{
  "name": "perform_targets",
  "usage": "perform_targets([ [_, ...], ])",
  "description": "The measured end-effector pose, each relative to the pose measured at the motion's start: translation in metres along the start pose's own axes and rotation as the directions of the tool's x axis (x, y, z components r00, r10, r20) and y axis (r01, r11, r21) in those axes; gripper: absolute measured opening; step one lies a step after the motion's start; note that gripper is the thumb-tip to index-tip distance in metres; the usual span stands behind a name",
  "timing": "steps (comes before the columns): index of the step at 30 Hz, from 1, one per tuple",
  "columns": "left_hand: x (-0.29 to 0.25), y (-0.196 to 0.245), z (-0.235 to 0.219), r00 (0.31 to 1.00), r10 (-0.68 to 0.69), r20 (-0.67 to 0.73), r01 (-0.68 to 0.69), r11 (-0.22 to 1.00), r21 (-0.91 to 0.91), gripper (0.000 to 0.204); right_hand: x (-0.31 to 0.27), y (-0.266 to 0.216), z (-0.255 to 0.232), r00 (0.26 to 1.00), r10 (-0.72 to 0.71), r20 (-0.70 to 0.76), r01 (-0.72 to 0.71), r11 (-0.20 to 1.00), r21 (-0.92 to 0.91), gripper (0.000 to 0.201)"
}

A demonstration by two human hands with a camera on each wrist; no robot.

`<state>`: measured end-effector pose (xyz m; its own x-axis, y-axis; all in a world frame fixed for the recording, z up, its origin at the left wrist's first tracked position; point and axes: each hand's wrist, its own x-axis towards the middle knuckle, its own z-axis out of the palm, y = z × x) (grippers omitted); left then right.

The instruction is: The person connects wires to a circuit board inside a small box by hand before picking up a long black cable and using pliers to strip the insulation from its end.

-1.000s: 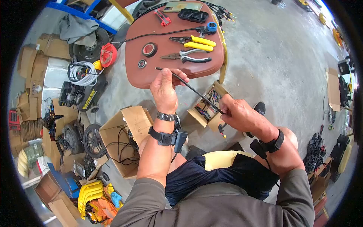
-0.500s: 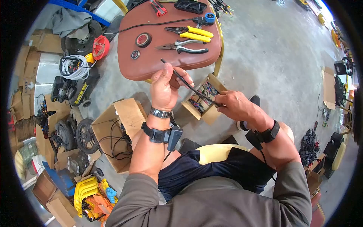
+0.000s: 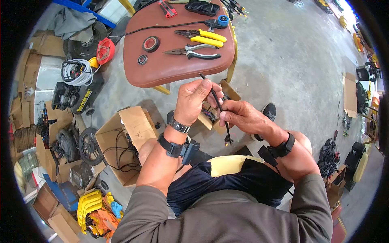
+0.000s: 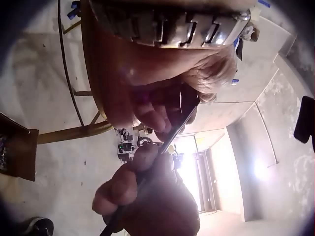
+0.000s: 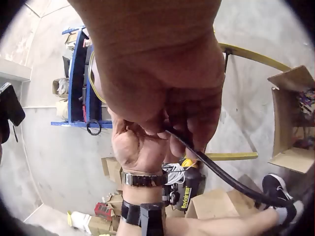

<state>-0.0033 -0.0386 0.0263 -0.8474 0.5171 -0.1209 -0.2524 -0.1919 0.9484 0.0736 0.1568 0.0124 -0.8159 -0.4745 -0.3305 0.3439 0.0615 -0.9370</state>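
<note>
A short black cable [image 3: 214, 94] slants between both hands in the head view, below the red-brown stool seat. The left hand [image 3: 193, 99] pinches it near its upper end, thumb on top. Close beside it, the right hand [image 3: 243, 115] pinches the cable lower down, and a free end hangs below those fingers. In the left wrist view the cable [image 4: 177, 129] runs from one hand to the other. The right wrist view shows the cable [image 5: 221, 172] leaving the right hand [image 5: 162, 93] toward the lower right.
On the stool seat [image 3: 178, 71] lie yellow-handled pliers [image 3: 208, 37], grey-and-black pliers [image 3: 198, 52], a tape roll [image 3: 150, 43], a smaller ring [image 3: 142, 59], a red cutter [image 3: 167, 9] and a black cable with a blue-ended connector [image 3: 222, 21]. Open cardboard boxes [image 3: 139, 127] stand on the floor below.
The hands have come closer together along the cable, the left moving right and slightly down. The cable now stands steeper, its lower end hanging beneath the right fingers. The head view has shifted.
</note>
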Motion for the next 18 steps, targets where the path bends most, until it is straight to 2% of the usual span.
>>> perform_targets([
  [3, 0.001, -0.001, 0.0, 1.0, 0.027, 0.009, -0.027, 0.999, 0.022, 0.047, -0.003, -0.009, -0.002, 0.998, 0.06, -0.001, -0.06, 0.998, 0.019, 0.024],
  [6, 0.004, -0.002, 0.001, 0.989, 0.137, -0.063, -0.137, 0.991, 0.005, 0.046, -0.004, -0.012, -0.004, 0.999, 0.045, 0.0, -0.045, 0.995, 0.088, 0.027],
  [12, 0.004, 0.002, 0.002, 0.981, 0.131, -0.14, -0.154, 0.974, -0.169, 0.044, -0.004, -0.017, -0.003, 0.999, 0.039, -0.008, -0.037, 0.987, 0.159, 0.028],
  [15, 0.005, 0.003, 0.002, 0.975, 0.144, -0.167, -0.169, 0.976, -0.141, 0.043, -0.004, -0.016, -0.002, 0.999, 0.049, -0.009, -0.047, 0.985, 0.165, 0.027],
  [18, 0.006, 0.003, -0.002, 0.975, 0.19, -0.118, -0.202, 0.975, -0.097, 0.04, -0.004, -0.013, 0.0, 0.999, 0.041, 0.007, -0.042, 0.99, 0.131, 0.027],
])
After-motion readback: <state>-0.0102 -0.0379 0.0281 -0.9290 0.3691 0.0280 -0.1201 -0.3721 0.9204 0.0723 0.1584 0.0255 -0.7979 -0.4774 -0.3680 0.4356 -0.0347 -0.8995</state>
